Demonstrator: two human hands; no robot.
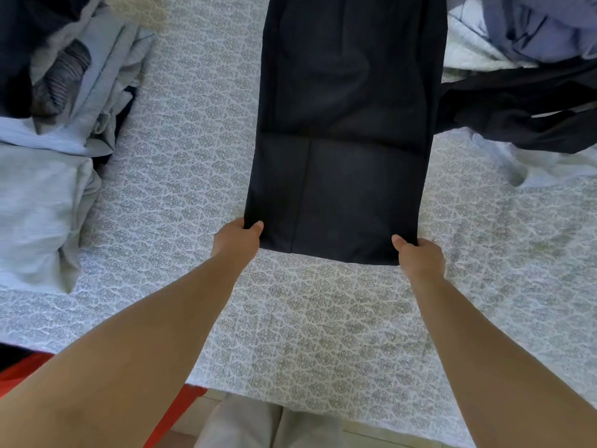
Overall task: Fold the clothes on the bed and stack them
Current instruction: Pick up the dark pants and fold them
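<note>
Bed (181, 163): covered by a pale sheet with a repeating grey leaf print; carries every garment listed below and runs beneath both sets of fingers

Dark trousers (345, 124): long navy-black garment, laid flat and lengthwise down the middle of the bed, stretching away from the fingers to the far edge of the view; near hem pinched at both corners; a seam line runs up from the hem, closer to the left fingers

Grey clothes pile (48, 189): light grey and pale blue garments, heaped, well out beyond the left fingers; a dark ribbed piece sits at its far end

Dark garment (517, 114): crumpled, black, far beyond the right fingers, just beside the trousers' right edge; blue-grey clothes (542, 24) heaped behind it, pale fabric beneath

Left hand (237, 242): thumb on top of the hem's left corner, fingers curled under, gripping the trousers

Right hand (420, 258): thumb on top of the hem's right corner, fingers tucked beneath, gripping the trousers
</note>
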